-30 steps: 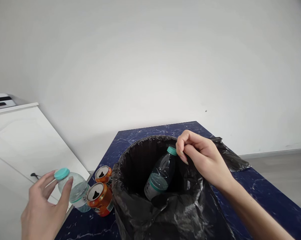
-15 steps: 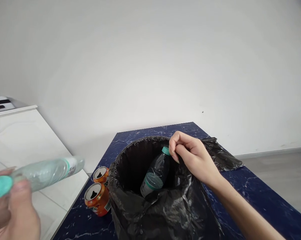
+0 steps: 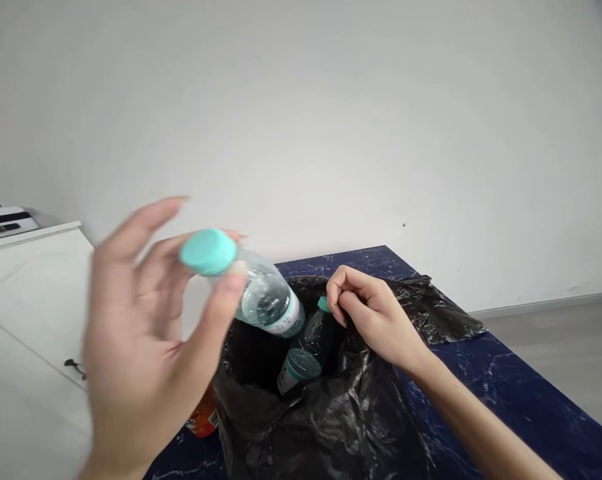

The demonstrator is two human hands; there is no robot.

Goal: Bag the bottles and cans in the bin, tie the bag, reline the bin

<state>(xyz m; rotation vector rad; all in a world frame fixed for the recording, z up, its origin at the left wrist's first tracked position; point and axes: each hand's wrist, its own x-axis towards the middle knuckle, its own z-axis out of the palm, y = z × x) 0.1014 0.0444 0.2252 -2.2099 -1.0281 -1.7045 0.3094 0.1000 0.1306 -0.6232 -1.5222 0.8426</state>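
Observation:
My left hand [image 3: 145, 320] grips a clear plastic bottle [image 3: 268, 293] near its turquoise cap, between thumb and fingers. The bottle slants down to the right, its base over the opening of a bin lined with a black garbage bag [image 3: 321, 427]. My right hand [image 3: 371, 310] pinches the bag's edge at the right of the rim. Inside the bag leans another bottle [image 3: 303, 350] with a turquoise cap, some clear liquid or clear plastic showing in its lower part.
Left of the bin, an orange can [image 3: 204, 417] shows partly behind my left hand. The bin stands on a dark blue marbled table [image 3: 481, 380]. A white cabinet [image 3: 31, 300] is at the left, and a pale wall [image 3: 331, 133] rises behind.
My left hand has carried its bottle from the far left to above the bin's opening, now covering most of the cans. My right hand keeps its hold on the bag.

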